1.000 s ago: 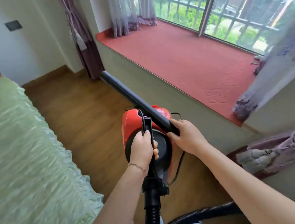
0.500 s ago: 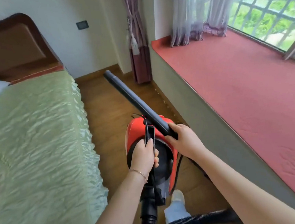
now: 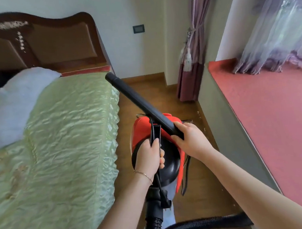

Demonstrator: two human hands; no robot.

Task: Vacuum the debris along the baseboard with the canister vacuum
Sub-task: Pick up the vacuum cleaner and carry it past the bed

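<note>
Debris [image 3: 199, 114] lies on the floor at the foot of the window-seat wall [image 3: 220, 127], right of the right hand [image 3: 190, 142], which grips the wand [image 3: 142, 103], its long axis raised forward-left, while the left hand [image 3: 149, 157] clasps the canister vacuum [image 3: 140, 129] by its handle.

**Legible markings: none.**
No lettering, brand, number or sign can be read. The red casing of the canister vacuum [image 3: 141, 129], at 6 o'clock, shows plain colour. The dark wall plate [image 3: 138, 29], toward 12 o'clock, is too small to show any marking.
</note>
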